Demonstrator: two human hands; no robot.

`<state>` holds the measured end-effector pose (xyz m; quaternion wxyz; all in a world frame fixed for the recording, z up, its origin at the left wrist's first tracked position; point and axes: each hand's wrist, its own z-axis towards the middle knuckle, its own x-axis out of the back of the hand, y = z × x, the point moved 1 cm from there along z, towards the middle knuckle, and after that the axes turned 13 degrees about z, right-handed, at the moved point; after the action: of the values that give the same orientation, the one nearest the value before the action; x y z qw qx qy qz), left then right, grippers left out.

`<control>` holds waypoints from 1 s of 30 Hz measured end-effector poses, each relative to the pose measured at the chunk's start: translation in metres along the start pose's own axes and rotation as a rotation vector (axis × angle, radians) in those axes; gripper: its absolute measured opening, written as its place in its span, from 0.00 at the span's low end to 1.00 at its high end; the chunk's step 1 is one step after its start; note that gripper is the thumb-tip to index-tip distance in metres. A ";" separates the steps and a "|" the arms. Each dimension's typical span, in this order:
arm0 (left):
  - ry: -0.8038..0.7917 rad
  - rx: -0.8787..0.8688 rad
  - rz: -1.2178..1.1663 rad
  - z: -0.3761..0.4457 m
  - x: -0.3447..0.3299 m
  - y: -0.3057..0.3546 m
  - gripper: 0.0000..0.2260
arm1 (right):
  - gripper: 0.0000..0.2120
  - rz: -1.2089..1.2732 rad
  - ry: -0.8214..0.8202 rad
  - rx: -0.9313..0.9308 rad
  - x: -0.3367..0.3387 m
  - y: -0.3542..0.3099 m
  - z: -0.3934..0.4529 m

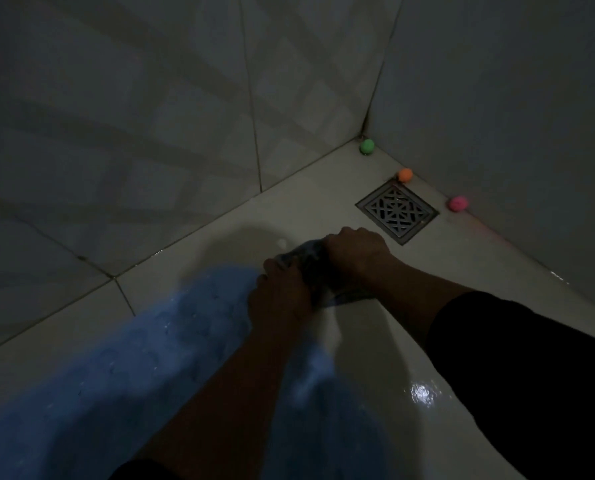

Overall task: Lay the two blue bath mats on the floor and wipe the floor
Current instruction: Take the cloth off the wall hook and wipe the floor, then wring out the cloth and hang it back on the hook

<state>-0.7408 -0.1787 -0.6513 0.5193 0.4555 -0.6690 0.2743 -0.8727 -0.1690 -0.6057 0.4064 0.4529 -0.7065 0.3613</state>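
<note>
A blue bath mat (122, 368) with a bumpy surface lies along the pale tiled floor (386, 341), running from the lower left toward the middle. My left hand (282, 299) and my right hand (354, 251) are both closed on a dark bunched cloth (309, 263) at the mat's far end, close together. The room is dim and the cloth is mostly hidden by my fingers. I can make out only one mat.
A square metal floor drain (397, 210) sits just beyond my right hand. A green ball (367, 146), an orange ball (405, 175) and a pink ball (458, 203) lie along the right wall near the corner. Tiled walls close in at the back and right. A wet glint (422, 393) shows on the floor.
</note>
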 end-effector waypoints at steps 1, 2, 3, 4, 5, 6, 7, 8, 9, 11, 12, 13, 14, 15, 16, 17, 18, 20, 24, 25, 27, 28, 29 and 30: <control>-0.020 -0.008 0.005 -0.003 -0.001 -0.001 0.18 | 0.19 -0.002 -0.015 -0.001 0.000 0.001 -0.004; -0.044 -0.003 -0.002 -0.006 -0.001 -0.001 0.17 | 0.19 -0.004 -0.032 0.002 -0.001 0.001 -0.009; -0.076 0.015 0.001 -0.011 0.000 0.000 0.16 | 0.19 -0.008 -0.049 0.009 -0.002 0.001 -0.014; -0.086 0.023 0.000 -0.015 0.002 0.000 0.16 | 0.19 -0.014 -0.063 0.016 -0.002 0.001 -0.019; -0.082 0.023 -0.004 -0.020 0.004 -0.001 0.15 | 0.19 -0.018 -0.072 0.020 -0.002 0.000 -0.023; -0.049 0.019 -0.019 -0.024 0.007 -0.003 0.14 | 0.19 -0.017 -0.072 0.025 0.000 0.000 -0.027; -0.039 0.027 -0.063 -0.028 0.011 -0.005 0.14 | 0.19 -0.008 -0.070 0.027 0.003 0.001 -0.029; -0.043 0.036 -0.156 -0.030 0.015 -0.009 0.15 | 0.20 0.012 -0.064 0.025 0.008 0.001 -0.031; -0.075 0.052 -0.267 -0.032 0.020 -0.014 0.20 | 0.22 0.050 -0.056 0.013 0.016 0.000 -0.034; -0.104 0.078 -0.453 -0.035 0.034 -0.018 0.31 | 0.31 0.151 -0.056 -0.035 0.034 -0.003 -0.039; -0.090 0.096 -0.481 -0.037 0.044 -0.019 0.33 | 0.35 0.183 -0.068 -0.060 0.044 -0.006 -0.042; -0.064 0.131 -0.475 -0.037 0.055 -0.021 0.34 | 0.36 0.188 -0.078 -0.075 0.053 -0.010 -0.045; -0.033 0.159 -0.479 -0.039 0.068 -0.023 0.32 | 0.35 0.180 -0.081 -0.076 0.062 -0.014 -0.048; -0.031 0.186 -0.505 -0.041 0.081 -0.028 0.30 | 0.32 0.174 -0.081 -0.075 0.072 -0.019 -0.051; -0.047 0.200 -0.552 -0.042 0.095 -0.033 0.28 | 0.29 0.177 -0.070 -0.071 0.083 -0.025 -0.055; -0.060 0.205 -0.598 -0.042 0.108 -0.040 0.25 | 0.27 0.184 -0.053 -0.066 0.094 -0.032 -0.058; -0.073 0.188 -0.623 -0.043 0.121 -0.049 0.22 | 0.25 0.190 -0.031 -0.054 0.106 -0.039 -0.061; -0.108 0.148 -0.636 -0.047 0.145 -0.066 0.16 | 0.23 0.203 0.029 -0.031 0.130 -0.055 -0.066; -0.119 0.158 -0.802 -0.051 0.186 -0.106 0.10 | 0.19 0.334 0.120 0.017 0.166 -0.097 -0.067; -0.114 0.163 -0.851 -0.051 0.192 -0.117 0.15 | 0.19 0.363 0.123 0.039 0.171 -0.110 -0.066; -0.086 0.159 -0.937 -0.049 0.197 -0.139 0.22 | 0.19 0.399 0.106 0.102 0.177 -0.135 -0.061; -0.061 0.154 -0.970 -0.047 0.195 -0.149 0.19 | 0.21 0.413 0.083 0.130 0.177 -0.148 -0.057; -0.030 0.148 -0.983 -0.044 0.192 -0.160 0.14 | 0.23 0.426 0.060 0.148 0.176 -0.159 -0.051; 0.004 0.142 -0.979 -0.040 0.188 -0.169 0.11 | 0.24 0.430 0.042 0.164 0.174 -0.168 -0.045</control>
<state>-0.5805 -0.2800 -0.4790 0.5561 0.7500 -0.3555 0.0439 -0.7500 -0.2451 -0.4068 0.2965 0.3159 -0.7464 0.5052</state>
